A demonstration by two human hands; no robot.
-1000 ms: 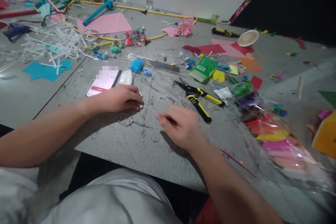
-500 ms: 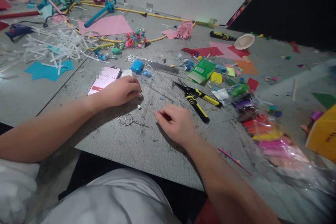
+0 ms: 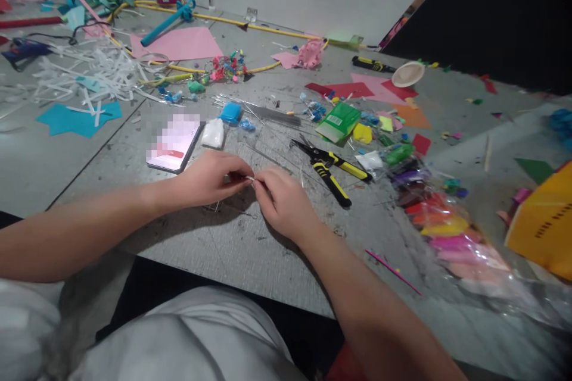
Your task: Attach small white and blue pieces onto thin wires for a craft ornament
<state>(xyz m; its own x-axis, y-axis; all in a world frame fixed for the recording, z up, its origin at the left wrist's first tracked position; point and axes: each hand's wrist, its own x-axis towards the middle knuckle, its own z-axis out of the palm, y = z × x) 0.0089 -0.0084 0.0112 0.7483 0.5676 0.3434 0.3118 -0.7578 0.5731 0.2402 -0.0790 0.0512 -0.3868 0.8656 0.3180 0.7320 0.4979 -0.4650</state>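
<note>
Now the two hands have come together. Half a second ago the left hand (image 3: pixel 210 178) lay curled near the phone (image 3: pixel 173 144) and the right hand (image 3: pixel 282 202) rested apart from it on the bench (image 3: pixel 232 250). Both have since closed in and meet fingertip to fingertip. Between them sits a small pale piece (image 3: pixel 249 178), just above the bench and on the near side of the pliers (image 3: pixel 330 168).

Each hand is nearly closed, thumb and forefinger pinched on one end of the piece, the other fingers curled under. The hold is therefore shared by both hands, off the surface.

The piece seems to lie across, its long axis running left to right from one hand to the other, about level. Its ends are hidden in the fingers, so which end leads cannot be told. The keyring (image 3: pixel 213 207) lies under the left hand, mostly covered.
</note>
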